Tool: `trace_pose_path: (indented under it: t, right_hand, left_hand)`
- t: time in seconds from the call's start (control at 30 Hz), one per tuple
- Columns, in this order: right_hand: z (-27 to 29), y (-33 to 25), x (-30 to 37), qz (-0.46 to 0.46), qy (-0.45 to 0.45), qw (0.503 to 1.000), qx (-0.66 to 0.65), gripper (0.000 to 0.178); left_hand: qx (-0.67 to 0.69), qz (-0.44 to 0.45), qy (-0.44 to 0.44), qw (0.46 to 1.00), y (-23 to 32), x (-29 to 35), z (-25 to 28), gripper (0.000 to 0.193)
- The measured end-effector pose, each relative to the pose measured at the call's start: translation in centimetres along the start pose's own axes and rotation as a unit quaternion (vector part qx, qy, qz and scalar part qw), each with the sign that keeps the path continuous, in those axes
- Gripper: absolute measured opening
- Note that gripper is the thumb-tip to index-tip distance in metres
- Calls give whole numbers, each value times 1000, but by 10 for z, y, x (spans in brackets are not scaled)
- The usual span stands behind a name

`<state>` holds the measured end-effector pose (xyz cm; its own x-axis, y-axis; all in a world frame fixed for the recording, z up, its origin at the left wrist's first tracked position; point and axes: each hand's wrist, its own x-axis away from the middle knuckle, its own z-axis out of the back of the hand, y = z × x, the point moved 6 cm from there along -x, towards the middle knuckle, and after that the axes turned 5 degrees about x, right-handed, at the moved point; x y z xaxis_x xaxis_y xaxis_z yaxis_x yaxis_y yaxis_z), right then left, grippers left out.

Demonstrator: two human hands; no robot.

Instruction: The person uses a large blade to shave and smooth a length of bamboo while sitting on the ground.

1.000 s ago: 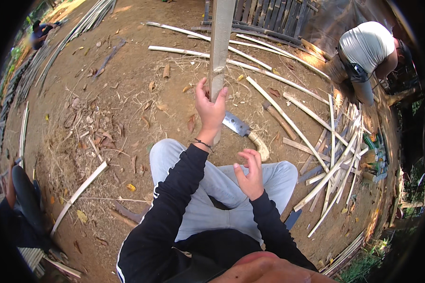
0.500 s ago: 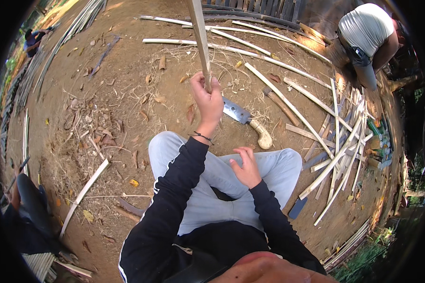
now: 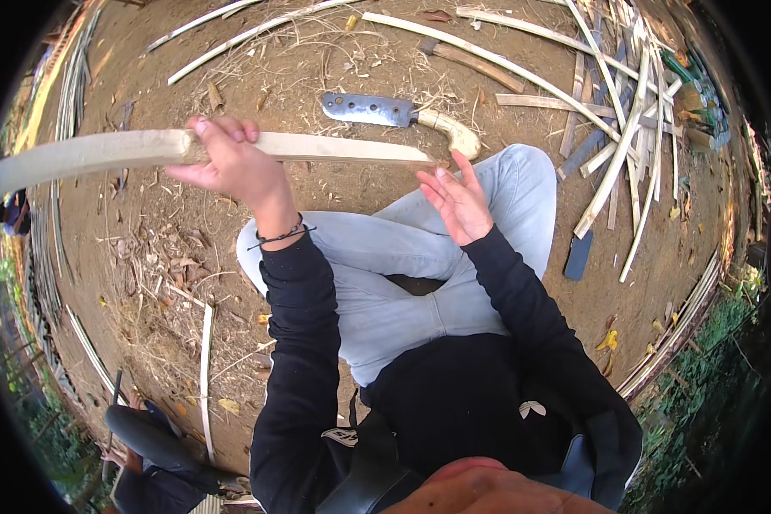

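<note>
My left hand is wrapped round a long pale bamboo strip, held level across me above the ground. One end of the strip reaches the picture's left rim; the other end points at my right hand. That hand is open, fingers spread, close by the strip's right end; whether a fingertip touches it I cannot tell. Beyond the strip, a machete with a broad holed blade and a curved light handle lies on the soil. My crossed legs in pale jeans are below my hands.
Several cut strips lie in a crossed pile at the right, next to bottles. A wooden-handled tool rests beyond the machete. Another person sits at the lower left. Dry leaves and shavings litter the soil.
The strip has swung from pointing away from me to lying crosswise, its far end now at the left. My right hand has risen from my lap toward its right end.
</note>
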<state>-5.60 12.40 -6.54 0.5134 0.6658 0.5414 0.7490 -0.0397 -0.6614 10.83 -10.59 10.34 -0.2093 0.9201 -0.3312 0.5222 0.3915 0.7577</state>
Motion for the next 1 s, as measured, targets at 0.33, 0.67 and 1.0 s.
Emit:
trace_pose_path:
  t: [0.33, 0.67, 1.0]
  right_hand:
    - [-17, -51, 31, 106, -83, 990, 34, 33]
    - [-21, -57, 25, 57, -65, 995, 42, 22]
    - [12, -6, -61, -104, -53, 992, 43, 23]
  left_hand:
    - [83, 38, 42, 995, 9, -41, 50, 6]
    - [44, 30, 39, 998, 3, -40, 56, 13]
    - [79, 4, -58, 995, 31, -51, 31, 72]
